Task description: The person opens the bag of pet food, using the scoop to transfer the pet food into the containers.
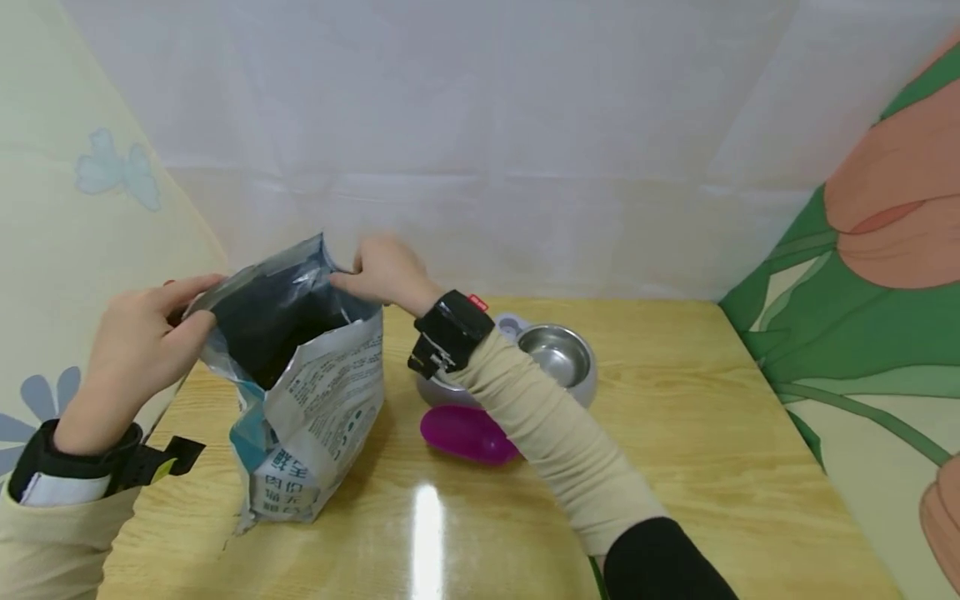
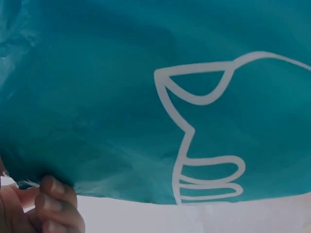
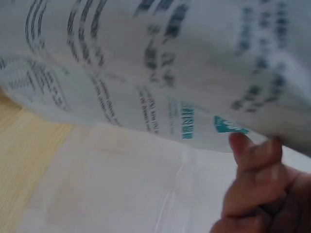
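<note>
Left grip, right grip pinch the open bag by its rim | only left wrist view shows its white line drawing | from here, sleeve partly hides magenta scoop

depths of bag hidden, purple scoop partly behind sleeve

Down in the bottom corner, the left hand grips the edge of a shiny teal bag, its white line drawing right of centre, pale backdrop below!
</note>
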Action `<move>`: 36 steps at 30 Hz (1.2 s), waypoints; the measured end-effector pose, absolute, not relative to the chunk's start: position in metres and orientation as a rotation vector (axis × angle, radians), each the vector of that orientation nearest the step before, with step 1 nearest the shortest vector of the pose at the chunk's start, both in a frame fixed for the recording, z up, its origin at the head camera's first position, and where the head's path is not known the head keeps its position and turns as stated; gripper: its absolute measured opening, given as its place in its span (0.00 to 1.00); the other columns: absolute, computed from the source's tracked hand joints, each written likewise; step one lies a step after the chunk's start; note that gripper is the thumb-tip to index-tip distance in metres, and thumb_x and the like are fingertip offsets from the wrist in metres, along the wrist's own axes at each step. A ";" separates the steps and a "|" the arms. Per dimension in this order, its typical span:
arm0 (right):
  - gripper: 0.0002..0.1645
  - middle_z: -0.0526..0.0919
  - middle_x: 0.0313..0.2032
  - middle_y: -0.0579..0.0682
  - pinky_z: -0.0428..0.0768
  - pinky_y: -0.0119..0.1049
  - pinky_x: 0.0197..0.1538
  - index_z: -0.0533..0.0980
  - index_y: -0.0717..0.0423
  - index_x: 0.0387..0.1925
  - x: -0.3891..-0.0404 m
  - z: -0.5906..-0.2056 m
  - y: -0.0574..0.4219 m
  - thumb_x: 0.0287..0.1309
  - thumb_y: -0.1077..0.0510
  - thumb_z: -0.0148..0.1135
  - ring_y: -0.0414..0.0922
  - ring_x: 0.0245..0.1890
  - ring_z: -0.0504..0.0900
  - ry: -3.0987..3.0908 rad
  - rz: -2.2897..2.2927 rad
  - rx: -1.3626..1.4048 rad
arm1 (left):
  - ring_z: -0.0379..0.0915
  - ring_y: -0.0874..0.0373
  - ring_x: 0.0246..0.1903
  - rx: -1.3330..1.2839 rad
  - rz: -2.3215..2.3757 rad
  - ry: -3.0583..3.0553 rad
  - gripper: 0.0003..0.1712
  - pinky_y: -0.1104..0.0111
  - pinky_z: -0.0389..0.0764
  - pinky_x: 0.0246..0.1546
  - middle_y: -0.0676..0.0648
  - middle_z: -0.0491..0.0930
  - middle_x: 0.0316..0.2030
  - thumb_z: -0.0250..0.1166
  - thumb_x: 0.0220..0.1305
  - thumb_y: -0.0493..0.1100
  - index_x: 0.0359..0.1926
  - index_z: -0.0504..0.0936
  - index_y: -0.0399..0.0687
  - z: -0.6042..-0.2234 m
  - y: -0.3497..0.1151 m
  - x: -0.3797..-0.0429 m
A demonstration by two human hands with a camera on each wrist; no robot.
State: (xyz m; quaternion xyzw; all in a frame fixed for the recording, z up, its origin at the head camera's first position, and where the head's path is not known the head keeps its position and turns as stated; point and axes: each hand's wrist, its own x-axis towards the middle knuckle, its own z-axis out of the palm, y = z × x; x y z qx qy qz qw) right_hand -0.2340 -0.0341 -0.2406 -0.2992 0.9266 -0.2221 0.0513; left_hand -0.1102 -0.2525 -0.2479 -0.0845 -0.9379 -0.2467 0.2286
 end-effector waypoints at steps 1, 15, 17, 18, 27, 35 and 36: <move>0.32 0.58 0.06 0.42 0.61 0.27 0.16 0.59 0.49 0.04 -0.233 -0.240 -0.032 0.59 0.44 0.56 0.37 0.08 0.63 2.772 -0.686 -0.929 | 0.44 0.61 0.09 -0.247 -0.693 -2.576 0.23 0.68 0.47 0.10 0.50 0.54 0.10 0.48 0.59 0.34 0.54 0.75 0.35 -0.248 -0.254 -0.110; 0.12 0.76 0.14 0.50 0.73 0.31 0.20 0.79 0.59 0.36 -0.213 -0.243 -0.006 0.61 0.62 0.49 0.43 0.13 0.74 2.593 -0.825 -0.944 | 0.45 0.66 0.04 -0.263 -0.846 -2.444 0.17 0.72 0.48 0.06 0.56 0.58 0.06 0.51 0.59 0.33 0.42 0.79 0.23 -0.253 -0.257 -0.115; 0.13 0.76 0.14 0.50 0.72 0.30 0.19 0.79 0.59 0.36 -0.211 -0.246 -0.006 0.61 0.63 0.48 0.43 0.13 0.74 2.630 -0.863 -0.937 | 0.44 0.67 0.03 -0.252 -0.843 -2.389 0.16 0.73 0.47 0.06 0.58 0.59 0.05 0.50 0.58 0.32 0.40 0.80 0.23 -0.253 -0.256 -0.116; 0.12 0.75 0.14 0.50 0.71 0.30 0.19 0.79 0.59 0.35 -0.209 -0.247 -0.007 0.61 0.63 0.47 0.42 0.13 0.74 2.651 -0.875 -0.936 | 0.44 0.68 0.02 -0.244 -0.836 -2.370 0.16 0.73 0.47 0.05 0.59 0.60 0.05 0.50 0.58 0.32 0.40 0.80 0.24 -0.253 -0.256 -0.117; 0.16 0.67 0.14 0.45 0.61 0.25 0.18 0.68 0.54 0.15 -0.201 -0.260 -0.027 0.57 0.64 0.51 0.38 0.13 0.64 2.836 -0.947 -1.008 | 0.53 0.69 0.02 -0.033 -0.821 -2.295 0.19 0.75 0.52 0.05 0.69 0.62 0.08 0.46 0.60 0.33 0.39 0.81 0.25 -0.258 -0.265 -0.122; 0.11 0.72 0.16 0.44 0.64 0.24 0.18 0.75 0.56 0.20 -0.194 -0.274 -0.046 0.56 0.64 0.52 0.37 0.14 0.68 2.919 -0.991 -0.998 | 0.50 0.70 0.03 0.074 -0.821 -2.305 0.19 0.76 0.53 0.07 0.70 0.58 0.09 0.44 0.63 0.35 0.40 0.79 0.25 -0.260 -0.282 -0.124; 0.11 0.73 0.16 0.43 0.64 0.24 0.18 0.75 0.55 0.21 -0.194 -0.276 -0.049 0.56 0.64 0.52 0.36 0.14 0.68 2.931 -0.991 -0.996 | 0.52 0.70 0.05 0.104 -0.840 -2.327 0.20 0.76 0.54 0.07 0.71 0.59 0.10 0.44 0.64 0.36 0.42 0.78 0.26 -0.260 -0.283 -0.123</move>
